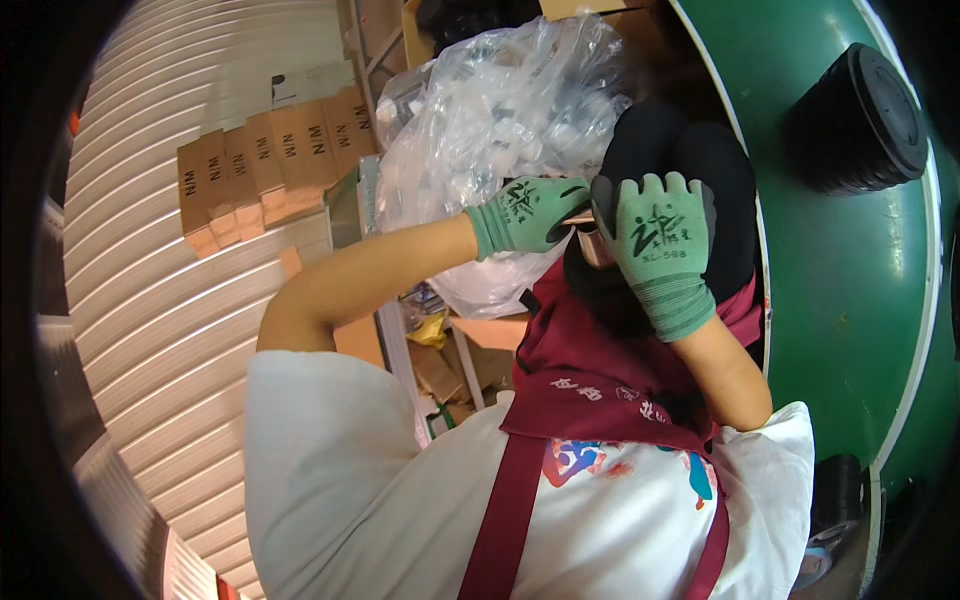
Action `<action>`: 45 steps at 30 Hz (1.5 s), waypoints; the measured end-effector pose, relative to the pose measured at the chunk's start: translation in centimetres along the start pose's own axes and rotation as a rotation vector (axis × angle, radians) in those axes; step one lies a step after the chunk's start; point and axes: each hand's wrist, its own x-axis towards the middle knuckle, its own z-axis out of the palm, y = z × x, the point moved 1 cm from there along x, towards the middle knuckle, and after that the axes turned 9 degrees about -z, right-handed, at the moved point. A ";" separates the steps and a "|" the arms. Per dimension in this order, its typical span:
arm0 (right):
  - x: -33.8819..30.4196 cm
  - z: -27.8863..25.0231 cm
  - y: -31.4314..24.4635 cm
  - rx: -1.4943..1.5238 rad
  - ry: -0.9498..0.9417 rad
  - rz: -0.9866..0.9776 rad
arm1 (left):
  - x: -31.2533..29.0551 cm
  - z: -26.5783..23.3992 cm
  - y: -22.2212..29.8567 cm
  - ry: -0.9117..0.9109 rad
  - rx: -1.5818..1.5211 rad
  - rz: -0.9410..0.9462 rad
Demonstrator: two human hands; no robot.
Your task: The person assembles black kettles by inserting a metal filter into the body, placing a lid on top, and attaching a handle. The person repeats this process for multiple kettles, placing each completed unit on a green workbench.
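Both hands wear green knit gloves with dark palms and meet over my lap. Between them is a small shiny copper-coloured piece (594, 246), mostly covered by the gloves; its exact kind is not clear. My left hand (528, 216) is closed with its fingertips on the left end of this piece. My right hand (660, 232) curls over it from the right, fingers bent and back of the glove up. Below them are my dark trousers (725, 215) and a maroon apron (610, 400). A large clear plastic bag (490, 130) full of whitish items lies just beyond my left hand.
A green tabletop (830, 320) with a pale edge runs along my right, bearing a stack of round black lid-like pieces (860, 125). Cardboard boxes (280, 160) stand in a row at the left by a ribbed pale surface (160, 330). More cardboard (435, 375) lies beneath the bag.
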 end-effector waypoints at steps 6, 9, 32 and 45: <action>-1.2 -1.8 5.4 0.101 0.335 -0.018 | 1.1 -3.9 3.9 0.326 -0.342 0.087; -6.7 -1.8 6.0 -0.034 0.564 0.076 | -1.4 -2.2 4.8 0.435 -0.963 0.185; -19.6 -4.2 4.8 0.364 0.558 0.272 | -1.7 8.5 10.4 0.905 -0.638 0.350; -18.9 -11.2 2.4 0.689 0.276 0.291 | 4.6 4.7 12.6 0.292 -2.491 0.053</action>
